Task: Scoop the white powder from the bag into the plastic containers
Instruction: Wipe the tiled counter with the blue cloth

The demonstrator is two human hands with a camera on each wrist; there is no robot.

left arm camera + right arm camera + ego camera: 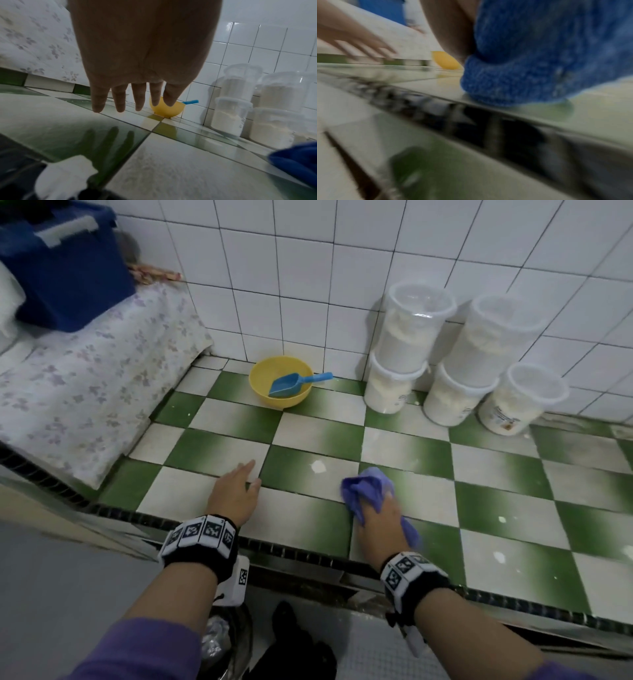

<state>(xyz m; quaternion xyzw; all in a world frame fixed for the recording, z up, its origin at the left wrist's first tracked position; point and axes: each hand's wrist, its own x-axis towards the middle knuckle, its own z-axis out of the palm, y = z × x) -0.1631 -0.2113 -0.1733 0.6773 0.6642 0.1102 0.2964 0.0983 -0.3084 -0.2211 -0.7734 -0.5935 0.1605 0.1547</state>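
Blue cloth (368, 491) bunched under right hand (378, 520), left hand (236, 491) flat, fingers straight, on table (308, 436); wipe should sweep powder spots (318, 466) inward.

No legible text; container labels (506, 419) too blurred (wristbands (202, 531) carry coded markers only).

Tiled counter corner, kinda dim lighting

The wall (342, 268) was plain white square tile with dark grout; the counter (318, 436) was a green-and-white checker, dusty in spots; a floral-print cloth (85, 378) covered the left side, with a blue bin (68, 268) sitting on it.
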